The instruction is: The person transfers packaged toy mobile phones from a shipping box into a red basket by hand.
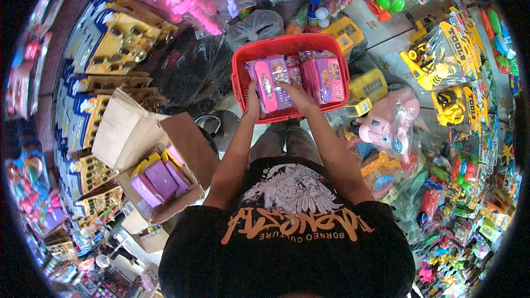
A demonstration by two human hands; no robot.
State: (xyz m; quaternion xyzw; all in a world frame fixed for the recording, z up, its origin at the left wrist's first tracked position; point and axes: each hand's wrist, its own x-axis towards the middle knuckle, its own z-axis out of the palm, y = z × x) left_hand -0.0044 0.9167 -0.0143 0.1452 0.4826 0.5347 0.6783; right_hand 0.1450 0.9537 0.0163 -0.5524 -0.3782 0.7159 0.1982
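A red plastic basket [237, 66] stands in front of me with pink and purple toy packs in clear wrapping inside it. My left hand [252, 102] grips the left edge of a stack of these toy packs [269, 91] in the basket's left half. On the same stack's right side my right hand [296, 96] is closed, its thumb over the top pack's face. A second stack of toy packs [326, 80] stands upright in the right half, apart from my hands. What lies under the held stack is hidden.
An open cardboard box [190, 149] with purple packs [157, 179] sits at my left. Carded toys hang along the left. A pink wrapped toy [389, 118], yellow tool sets [430, 66] and many bagged toys crowd the right. Pink bagged dolls [182, 0] lie beyond the basket.
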